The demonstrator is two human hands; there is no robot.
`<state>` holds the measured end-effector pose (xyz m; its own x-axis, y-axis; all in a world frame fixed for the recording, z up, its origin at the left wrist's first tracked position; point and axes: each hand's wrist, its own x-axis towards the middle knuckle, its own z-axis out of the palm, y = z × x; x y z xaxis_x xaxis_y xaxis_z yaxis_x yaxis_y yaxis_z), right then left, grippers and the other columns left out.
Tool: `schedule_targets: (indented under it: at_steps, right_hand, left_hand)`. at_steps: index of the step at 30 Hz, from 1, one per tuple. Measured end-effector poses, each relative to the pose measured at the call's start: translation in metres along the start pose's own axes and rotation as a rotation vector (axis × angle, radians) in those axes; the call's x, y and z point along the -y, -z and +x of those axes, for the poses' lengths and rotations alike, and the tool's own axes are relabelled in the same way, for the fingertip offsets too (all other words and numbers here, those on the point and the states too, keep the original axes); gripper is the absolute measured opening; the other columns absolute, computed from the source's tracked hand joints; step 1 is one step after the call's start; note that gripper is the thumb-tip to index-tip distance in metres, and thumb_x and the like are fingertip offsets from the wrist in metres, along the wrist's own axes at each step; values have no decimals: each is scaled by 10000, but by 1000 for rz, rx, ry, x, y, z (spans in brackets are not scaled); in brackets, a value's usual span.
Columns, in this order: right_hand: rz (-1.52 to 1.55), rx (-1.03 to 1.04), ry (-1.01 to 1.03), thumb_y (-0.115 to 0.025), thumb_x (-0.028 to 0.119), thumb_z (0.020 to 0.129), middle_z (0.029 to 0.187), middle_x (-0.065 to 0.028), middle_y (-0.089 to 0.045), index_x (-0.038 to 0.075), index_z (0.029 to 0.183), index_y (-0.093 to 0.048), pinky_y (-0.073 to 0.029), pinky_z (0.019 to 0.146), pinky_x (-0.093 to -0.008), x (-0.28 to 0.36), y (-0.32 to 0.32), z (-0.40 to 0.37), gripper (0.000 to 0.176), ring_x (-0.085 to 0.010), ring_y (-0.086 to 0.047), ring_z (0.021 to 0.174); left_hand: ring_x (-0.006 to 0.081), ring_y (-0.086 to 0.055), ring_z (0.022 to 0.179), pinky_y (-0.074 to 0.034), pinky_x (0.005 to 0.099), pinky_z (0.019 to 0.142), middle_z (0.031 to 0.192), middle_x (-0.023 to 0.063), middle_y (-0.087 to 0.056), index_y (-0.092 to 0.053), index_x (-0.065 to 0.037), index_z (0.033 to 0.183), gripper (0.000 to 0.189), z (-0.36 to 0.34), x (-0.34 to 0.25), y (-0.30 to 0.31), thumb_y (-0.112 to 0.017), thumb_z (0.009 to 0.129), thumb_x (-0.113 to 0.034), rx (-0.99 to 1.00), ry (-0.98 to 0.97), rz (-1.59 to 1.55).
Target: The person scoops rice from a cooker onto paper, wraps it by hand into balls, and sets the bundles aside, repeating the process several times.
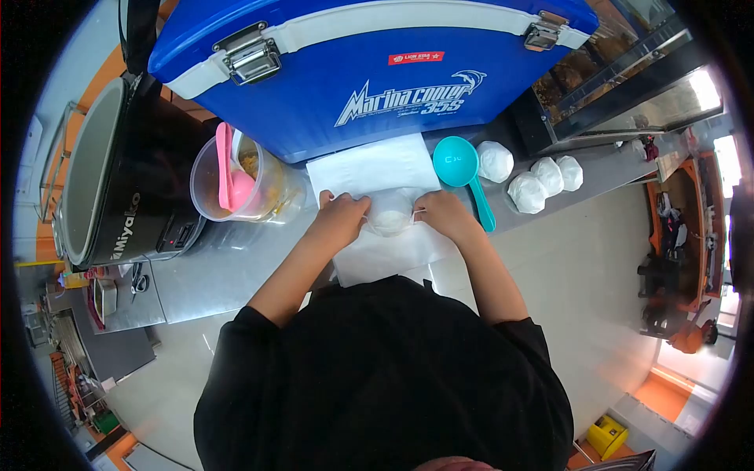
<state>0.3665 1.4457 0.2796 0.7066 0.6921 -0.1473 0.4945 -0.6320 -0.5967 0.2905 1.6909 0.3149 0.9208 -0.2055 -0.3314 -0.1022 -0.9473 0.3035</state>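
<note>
On a white paper sheet (385,161) at the counter's front edge sits a rounded white bundle (390,212), which looks partly wrapped in thin white paper. My left hand (342,220) is closed, pinching the wrapping at the bundle's left side. Opposite it, my right hand (442,213) pinches the wrapping's right edge. A teal scoop (455,162) lies just beyond my right hand, its handle pointing toward me. Several paper-wrapped round bundles (526,192) rest farther right. Left of the sheet, a clear plastic tub (206,200) holds a pink scoop (239,191) and some yellowish-brown food.
A big blue cooler box (377,86) stands right behind the sheet. The black Miyako rice cooker (133,188) is at the left, with scissors (140,281) near it on the metal counter (212,271). A glass display case (613,86) stands at the back right.
</note>
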Motion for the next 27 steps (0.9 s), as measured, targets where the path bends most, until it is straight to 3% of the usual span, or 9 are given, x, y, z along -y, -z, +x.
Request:
schedule_targets:
  at_steps: [7,9,12,13,15,18,21,25,27]
  right_hand:
    - [114,-26,46,-610,206,814,851,-124,-672,87,884,-648,-470,777,-448,1,4,-5,143,-337,-625,868]
    - [140,-62,91,-600,203,830,831,-126,-672,88,900,-641,-470,780,-450,-1,3,-9,141,-342,-626,861]
    - [207,-49,-2,-598,160,841,970,-151,-661,83,958,-624,-471,785,-462,0,0,-10,142,-355,-613,928]
    - [159,-174,-31,-633,113,814,1002,-150,-642,78,1002,-621,-477,779,-441,-1,-7,-7,192,-354,-612,955]
    - [113,-295,-55,-668,66,787,1035,-148,-622,72,1046,-619,-483,774,-420,7,-14,-3,263,-354,-611,982]
    - [125,-375,-91,-690,52,764,1062,-147,-572,56,1056,-585,-467,813,-434,16,-17,1,311,-372,-566,1049]
    - [-92,-311,-23,-690,73,759,1006,-117,-577,60,946,-586,-446,797,-442,15,-17,0,215,-342,-560,964]
    - [-342,-428,34,-655,104,749,932,-86,-553,93,851,-578,-419,748,-420,21,-19,-12,129,-282,-524,894]
    - [-353,-500,115,-632,134,749,896,-71,-537,113,834,-578,-410,744,-400,5,-37,-17,102,-262,-518,896]
  left_hand:
    - [201,-584,1007,-305,470,923,981,-23,-634,-617,-164,994,205,-22,22,-24,-691,807,-204,-248,-340,67]
    - [215,-598,983,-316,460,919,998,30,-642,-619,-162,985,214,-21,30,-38,-705,795,-208,-329,-399,91]
    - [244,-617,946,-334,450,917,1019,90,-639,-611,-151,1003,249,-14,34,-43,-720,783,-193,-191,-166,-71]
    - [244,-617,946,-334,450,917,1019,90,-639,-611,-151,1003,249,-9,30,-40,-720,783,-193,-190,-162,-72]
    - [283,-627,888,-343,436,908,965,126,-650,-599,-135,1020,282,6,19,-32,-730,779,-200,-179,163,-526]
    - [291,-603,940,-348,466,900,928,104,-653,-581,-113,1014,296,23,15,-36,-736,784,-218,-249,216,-251]
    - [291,-569,992,-357,493,875,956,82,-642,-579,-103,968,282,15,0,-3,-742,777,-231,-149,168,80]
    - [279,-542,1029,-364,516,854,981,61,-608,-587,-104,920,220,3,4,-9,-727,780,-201,-86,173,-51]
    - [236,-563,962,-365,467,824,904,24,-573,-602,-107,903,176,-5,10,-34,-693,753,-119,-459,-66,-41]
